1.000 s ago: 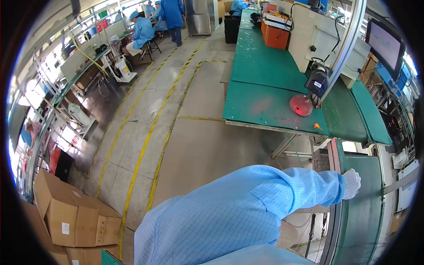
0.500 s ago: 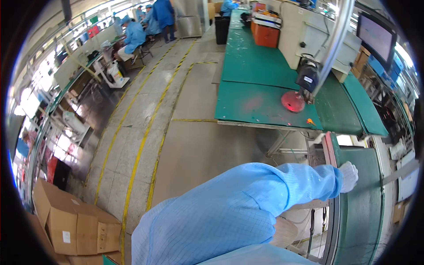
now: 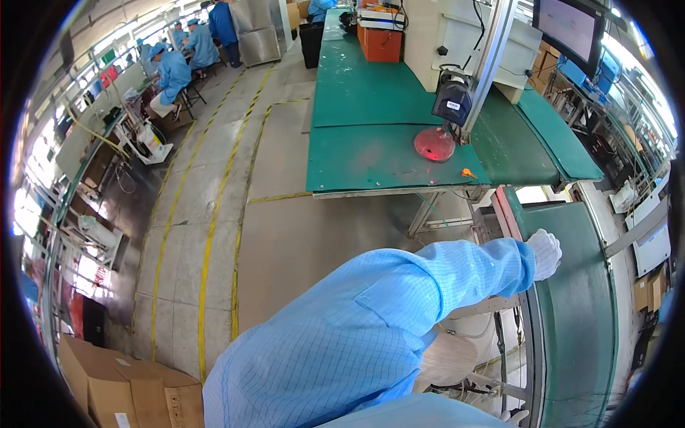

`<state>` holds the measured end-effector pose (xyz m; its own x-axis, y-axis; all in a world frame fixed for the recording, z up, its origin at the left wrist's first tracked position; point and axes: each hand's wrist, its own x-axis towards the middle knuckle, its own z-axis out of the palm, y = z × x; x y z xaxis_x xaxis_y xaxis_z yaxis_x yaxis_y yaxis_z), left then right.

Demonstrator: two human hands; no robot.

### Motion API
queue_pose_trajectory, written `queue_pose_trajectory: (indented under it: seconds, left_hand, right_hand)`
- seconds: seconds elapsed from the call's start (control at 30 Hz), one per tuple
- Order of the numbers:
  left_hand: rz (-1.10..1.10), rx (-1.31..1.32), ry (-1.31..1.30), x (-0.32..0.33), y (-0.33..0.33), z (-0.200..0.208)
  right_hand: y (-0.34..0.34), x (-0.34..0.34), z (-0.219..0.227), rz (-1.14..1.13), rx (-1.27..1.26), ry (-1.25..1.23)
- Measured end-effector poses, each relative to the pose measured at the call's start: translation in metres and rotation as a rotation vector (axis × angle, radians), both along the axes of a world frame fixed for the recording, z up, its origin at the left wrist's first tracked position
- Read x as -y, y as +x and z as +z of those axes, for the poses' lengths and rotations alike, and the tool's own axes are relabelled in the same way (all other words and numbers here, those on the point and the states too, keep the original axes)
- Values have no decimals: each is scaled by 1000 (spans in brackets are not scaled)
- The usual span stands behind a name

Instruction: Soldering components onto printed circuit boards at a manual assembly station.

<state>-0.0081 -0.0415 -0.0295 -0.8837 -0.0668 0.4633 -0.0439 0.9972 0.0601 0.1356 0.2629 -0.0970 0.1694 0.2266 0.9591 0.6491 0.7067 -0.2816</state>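
Observation:
My left arm, in a blue checked sleeve (image 3: 357, 321), reaches across to the right. My left hand (image 3: 546, 254), in a white glove, is above the near side of the green conveyor belt (image 3: 579, 299). Its fingers look curled in; whatever may be inside them is hidden. Whether it touches the belt, I cannot tell. At the bottom edge, a small white part of my right hand (image 3: 515, 416) shows beside the conveyor's metal frame (image 3: 531, 357). The rest of it is cut off, so its grip does not show.
Ahead stands a green-topped bench (image 3: 378, 160) with a black scanner (image 3: 452, 100) on a metal post, a red round piece (image 3: 434, 145) and a small orange item (image 3: 468, 173). A monitor (image 3: 569, 32) hangs right. Cardboard boxes (image 3: 135, 385) sit lower left. Seated co-workers (image 3: 171, 75) are far left.
The view has shifted, so the bench, belt and left hand sit farther left and higher. My left hand stays over the belt's near side. A bit of my right hand now shows at the bottom.

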Motion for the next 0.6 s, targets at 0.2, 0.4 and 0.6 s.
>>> queue_pose_trajectory:
  seconds: [0.2,0.4,0.6]
  left_hand:
    - [-15,-5,17,2,-3,-2]
    - [-11,0,29,1,-2,-2]
    - [3,-69,-34,8,2,-1]
  right_hand:
    - [-51,27,56,-1417,-735,-421]
    - [94,17,39,-2498,188,1041]
    - [86,12,32,-2470,36,1134]
